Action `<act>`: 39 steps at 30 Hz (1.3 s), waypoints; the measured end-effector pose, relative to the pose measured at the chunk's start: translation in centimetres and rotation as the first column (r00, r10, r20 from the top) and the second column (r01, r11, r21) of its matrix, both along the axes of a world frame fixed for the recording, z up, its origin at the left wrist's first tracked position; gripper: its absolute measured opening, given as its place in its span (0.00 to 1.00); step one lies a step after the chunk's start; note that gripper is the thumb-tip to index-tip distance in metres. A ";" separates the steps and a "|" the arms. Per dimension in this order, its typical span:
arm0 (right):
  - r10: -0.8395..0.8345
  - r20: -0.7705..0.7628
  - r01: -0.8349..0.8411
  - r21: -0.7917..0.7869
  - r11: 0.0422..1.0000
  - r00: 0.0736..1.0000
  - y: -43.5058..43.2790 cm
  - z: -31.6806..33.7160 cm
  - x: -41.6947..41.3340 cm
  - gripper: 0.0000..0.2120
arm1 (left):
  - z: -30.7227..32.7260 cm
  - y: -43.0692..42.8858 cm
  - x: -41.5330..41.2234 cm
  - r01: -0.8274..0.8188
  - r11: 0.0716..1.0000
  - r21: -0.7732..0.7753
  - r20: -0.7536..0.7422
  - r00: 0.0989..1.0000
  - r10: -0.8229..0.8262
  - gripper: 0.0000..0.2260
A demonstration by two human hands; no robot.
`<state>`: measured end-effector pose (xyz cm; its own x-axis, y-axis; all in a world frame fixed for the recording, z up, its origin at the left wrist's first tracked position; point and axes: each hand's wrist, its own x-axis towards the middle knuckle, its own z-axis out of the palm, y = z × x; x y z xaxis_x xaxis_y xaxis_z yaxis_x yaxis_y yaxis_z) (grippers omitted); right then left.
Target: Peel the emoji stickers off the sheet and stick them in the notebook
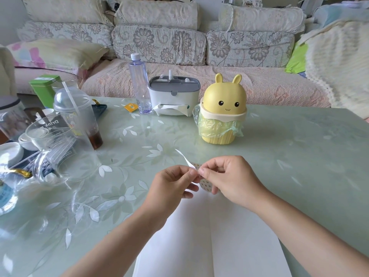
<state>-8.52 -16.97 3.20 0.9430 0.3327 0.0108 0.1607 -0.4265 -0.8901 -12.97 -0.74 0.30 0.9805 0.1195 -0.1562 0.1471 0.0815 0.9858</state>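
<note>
An open notebook (211,236) with blank white pages lies on the table in front of me, its spine running down the middle. Above its far edge both hands meet. My right hand (227,178) pinches a small sticker sheet (205,184) printed with tiny emoji faces, mostly hidden behind the fingers. My left hand (173,184) pinches the sheet's edge at thumb and forefinger. A thin white strip (184,157) curls up and to the left from the pinch point.
A yellow bunny-shaped bin (221,110) with a green bag stands beyond the hands. A tissue box (172,96) and a clear bottle (139,84) stand farther back. Plastic cups, glassware and dishes (50,136) crowd the left. A sofa runs behind the glass table (299,156).
</note>
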 end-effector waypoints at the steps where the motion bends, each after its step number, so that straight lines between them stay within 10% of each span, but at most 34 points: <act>1: 0.001 0.013 0.000 -0.025 1.000 1.000 0.0 -0.2 0.0 0.08 | 0.1 -0.1 0.0 -0.008 0.999 0.035 0.003 1.000 0.008 0.07; 23: -0.074 -0.211 0.094 0.091 0.991 0.975 -0.9 -0.8 0.6 0.05 | -0.2 -1.0 0.6 -0.013 0.955 0.296 0.029 1.000 0.005 0.06; 32: -0.249 0.016 0.249 -0.105 0.963 0.968 -5.1 -1.6 1.9 0.07 | -1.4 -1.3 1.6 -0.145 0.365 0.920 0.135 0.989 0.052 0.08; 35: -0.247 0.124 0.272 -0.272 0.923 0.961 -6.6 -2.5 2.0 0.07 | -1.6 -1.8 2.6 -0.146 0.358 0.922 0.248 0.934 -0.258 0.14; 39: -0.236 0.160 0.279 -0.362 0.889 0.958 -7.8 -3.3 1.8 0.06 | -3.1 -2.7 3.5 0.170 0.153 0.973 -0.060 0.835 -0.547 0.18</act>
